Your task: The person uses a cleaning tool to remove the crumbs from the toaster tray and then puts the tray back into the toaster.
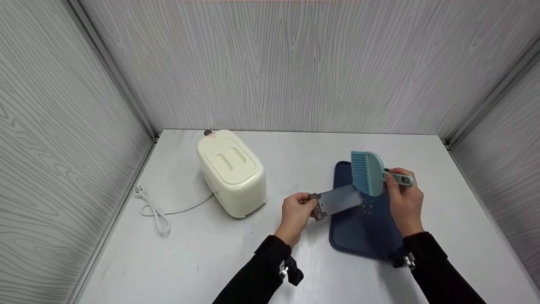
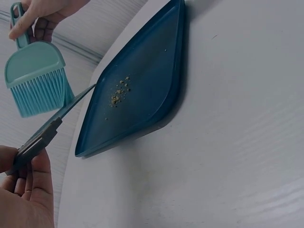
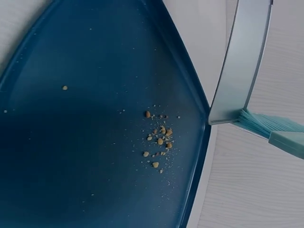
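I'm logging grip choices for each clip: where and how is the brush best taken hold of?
Probably by the slim handle of the brush, coming from the person's right, where the right hand holds it: the handle points right, while the bristles face left, toward the flat grey plate.

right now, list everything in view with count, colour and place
appliance: 1, cream, table's left part
corded plug: 1, white, left of the appliance
tray: 1, dark blue, table's right part
crumbs: many, tan, on the tray
flat plate: 1, grey, in the left hand
brush: 1, teal, in the right hand
table: 1, white, below
wall panels: 3, pale grey, around the table
hands: 2, bare, left and right
sleeves: 2, black, on the arms
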A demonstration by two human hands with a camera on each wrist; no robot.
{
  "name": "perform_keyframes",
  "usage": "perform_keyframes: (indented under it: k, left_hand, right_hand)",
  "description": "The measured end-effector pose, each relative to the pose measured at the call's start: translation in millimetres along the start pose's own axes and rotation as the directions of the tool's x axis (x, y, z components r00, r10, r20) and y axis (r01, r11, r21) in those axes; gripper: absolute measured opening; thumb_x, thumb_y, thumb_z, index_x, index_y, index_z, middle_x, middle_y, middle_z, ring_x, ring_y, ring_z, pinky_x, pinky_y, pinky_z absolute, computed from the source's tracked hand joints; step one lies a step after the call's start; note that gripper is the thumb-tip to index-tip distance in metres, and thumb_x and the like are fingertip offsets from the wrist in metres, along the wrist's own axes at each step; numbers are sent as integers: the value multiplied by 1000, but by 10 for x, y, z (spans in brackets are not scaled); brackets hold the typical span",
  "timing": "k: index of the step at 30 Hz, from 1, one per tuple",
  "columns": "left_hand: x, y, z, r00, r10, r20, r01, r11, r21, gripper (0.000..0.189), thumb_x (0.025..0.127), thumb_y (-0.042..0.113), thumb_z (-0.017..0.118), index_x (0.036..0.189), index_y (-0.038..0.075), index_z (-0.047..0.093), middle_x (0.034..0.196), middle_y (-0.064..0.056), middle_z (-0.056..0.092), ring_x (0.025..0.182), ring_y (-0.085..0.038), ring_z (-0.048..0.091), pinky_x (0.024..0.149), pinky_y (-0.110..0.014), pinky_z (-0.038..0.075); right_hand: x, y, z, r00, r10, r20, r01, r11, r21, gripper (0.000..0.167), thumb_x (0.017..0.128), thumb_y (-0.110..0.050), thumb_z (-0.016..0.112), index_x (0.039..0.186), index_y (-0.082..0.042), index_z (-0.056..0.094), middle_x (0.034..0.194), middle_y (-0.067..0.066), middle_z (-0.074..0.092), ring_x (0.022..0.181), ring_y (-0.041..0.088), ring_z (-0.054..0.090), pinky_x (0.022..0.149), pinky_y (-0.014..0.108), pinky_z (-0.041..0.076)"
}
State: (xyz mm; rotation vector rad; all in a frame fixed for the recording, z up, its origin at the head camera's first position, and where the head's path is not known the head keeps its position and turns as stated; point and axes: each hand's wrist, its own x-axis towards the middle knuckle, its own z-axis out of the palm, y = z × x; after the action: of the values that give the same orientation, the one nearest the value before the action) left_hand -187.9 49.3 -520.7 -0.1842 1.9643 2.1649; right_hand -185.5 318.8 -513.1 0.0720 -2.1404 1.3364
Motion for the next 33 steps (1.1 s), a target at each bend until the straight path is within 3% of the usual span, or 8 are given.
perform_keyframes:
  k: [1, 4, 8, 17, 22, 29, 33]
  left_hand:
    - [0, 1, 0, 1000, 2, 0, -2, 1000, 0, 18, 95, 3, 68, 111, -4, 72, 90, -9, 69, 74, -14, 67, 67, -26, 60]
    - [1, 3, 1, 1000, 4, -2, -4, 1000, 1, 17, 95, 3, 68, 110, -4, 72, 90, -9, 69, 73, -14, 67, 67, -26, 60]
    - [5, 4, 1, 1000, 5, -10, -5, 1000, 5, 17, 95, 4, 68, 109, -3, 73, 91, -9, 69, 75, -14, 67, 67, -26, 60]
    - [10, -12, -11, 1000, 9, -16, -9, 1000, 8, 19, 96, 5, 68, 113, -4, 71, 94, -10, 68, 79, -15, 66, 69, -27, 59]
    - [15, -15, -8, 1000, 9, -19, -9, 1000, 3, 20, 96, 4, 67, 114, -4, 71, 95, -10, 68, 79, -15, 66, 70, -27, 60]
    - [6, -11, -2, 999, 5, -37, -5, 1000, 10, 18, 96, 3, 68, 112, -3, 72, 95, -10, 68, 79, -15, 66, 69, -26, 60]
    - [10, -23, 4, 999, 6, -40, -6, 1000, 8, 17, 95, 3, 68, 110, -3, 73, 93, -10, 68, 76, -15, 66, 69, -27, 60]
  right_hand:
    - [-9, 91, -5, 1000, -14, 8, 14, 999, 48, 33, 107, -27, 60, 133, -7, 58, 113, 9, 68, 98, 12, 66, 80, 17, 49]
    - [-65, 112, -14, 1000, -17, 20, 16, 999, 45, 32, 107, -25, 60, 133, -8, 58, 115, 11, 68, 100, 8, 66, 83, 17, 49]
    - [-127, -37, -26, 1000, 2, 27, 1, 994, -112, 35, 109, -28, 55, 131, -2, 58, 109, 15, 68, 95, 0, 65, 79, 14, 49]
    - [-169, -43, -48, 1000, -17, 20, 20, 979, -201, 22, 106, -13, 58, 120, 5, 60, 103, 19, 70, 92, -18, 57, 74, 3, 43]
    - [-175, -39, -80, 1000, -3, 18, 7, 978, -208, 24, 107, -17, 58, 119, 4, 60, 102, 19, 70, 90, -18, 57, 73, 2, 43]
    - [-172, -54, -122, 1000, 0, 10, 2, 978, -207, 21, 106, -13, 58, 117, 4, 62, 94, 16, 69, 77, -8, 56, 66, 7, 41]
    - [-169, -72, -140, 1000, 3, -7, -5, 978, -209, 20, 106, -12, 58, 116, 4, 62, 95, 17, 69, 80, -9, 56, 68, 6, 41]
